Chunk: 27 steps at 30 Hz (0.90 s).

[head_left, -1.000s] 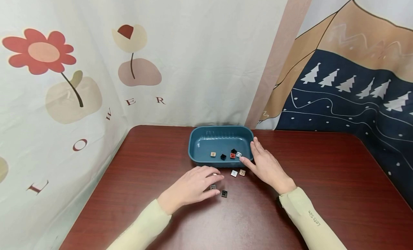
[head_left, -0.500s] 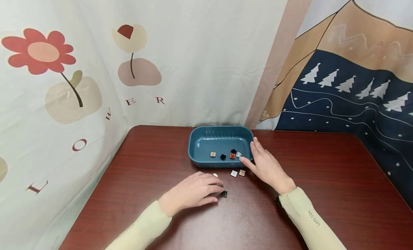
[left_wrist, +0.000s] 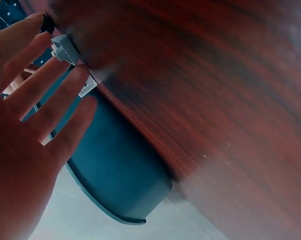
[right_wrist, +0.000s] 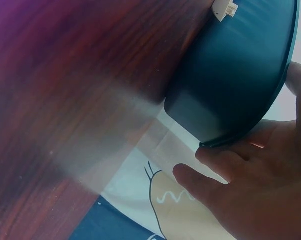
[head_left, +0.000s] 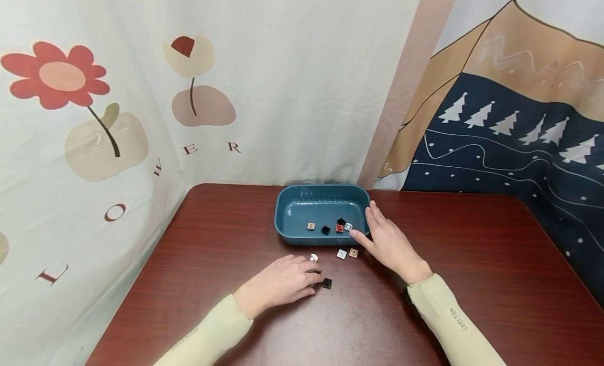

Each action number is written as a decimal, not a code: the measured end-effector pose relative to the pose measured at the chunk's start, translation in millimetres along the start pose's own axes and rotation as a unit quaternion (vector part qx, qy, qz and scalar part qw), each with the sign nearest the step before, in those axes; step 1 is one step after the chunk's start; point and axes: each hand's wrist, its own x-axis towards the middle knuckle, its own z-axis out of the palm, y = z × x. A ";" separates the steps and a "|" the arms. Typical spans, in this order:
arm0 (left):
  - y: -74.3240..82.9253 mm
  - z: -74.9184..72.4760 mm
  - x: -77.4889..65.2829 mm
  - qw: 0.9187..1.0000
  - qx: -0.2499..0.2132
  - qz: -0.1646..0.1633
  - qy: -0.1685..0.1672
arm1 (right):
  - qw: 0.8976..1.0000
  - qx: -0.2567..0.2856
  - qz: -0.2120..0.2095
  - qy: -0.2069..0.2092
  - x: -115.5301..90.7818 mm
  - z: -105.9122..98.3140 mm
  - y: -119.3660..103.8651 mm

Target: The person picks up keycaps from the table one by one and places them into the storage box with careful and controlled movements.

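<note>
My left hand (head_left: 285, 279) lies low over the table, its fingertips beside a black keycap (head_left: 327, 283). In the left wrist view a grey keycap (left_wrist: 66, 50) sits right at its fingertips; from the head it is mostly hidden under the hand. A white keycap (head_left: 313, 258) shows just past its fingers. My right hand (head_left: 394, 248) rests against the right end of a teal basin (head_left: 311, 240), thumb at the front rim and straight fingers along the outer side. Inside the basin lie several keycaps, among them a red keycap (head_left: 340, 228) and a beige keycap (head_left: 311, 226).
Just in front of the basin, a pale blue-white keycap (head_left: 342, 254) and a tan keycap (head_left: 353, 253) lie on the dark red table (head_left: 226, 224). Behind the table's back edge hangs a printed curtain (head_left: 292, 93).
My left hand has drawn back slightly toward the body, covering the grey keycap and uncovering the white one. The right hand and the basin stay put.
</note>
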 end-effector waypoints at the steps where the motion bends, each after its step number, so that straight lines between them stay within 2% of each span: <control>1: 0.3 -0.2 0.0 1.000 0.001 -0.002 0.000 | 1.000 0.000 0.000 0.001 0.0 0.0 0.0; 8: 1.2 -1.1 0.4 1.000 0.013 -0.005 -0.001 | 1.000 0.002 -0.002 0.000 0.5 -0.4 0.5; 16: 1.2 -0.9 -1.7 1.000 -0.019 -0.016 0.017 | 1.000 0.001 -0.005 0.006 0.7 0.5 0.7; 23: 2.2 -1.8 -2.8 0.999 -0.028 -0.026 -0.008 | 1.000 0.004 -0.005 0.003 1.0 0.3 1.0; 27: 2.2 -1.6 -3.3 0.999 -0.028 -0.019 -0.006 | 1.000 0.004 -0.004 0.003 0.8 0.3 0.9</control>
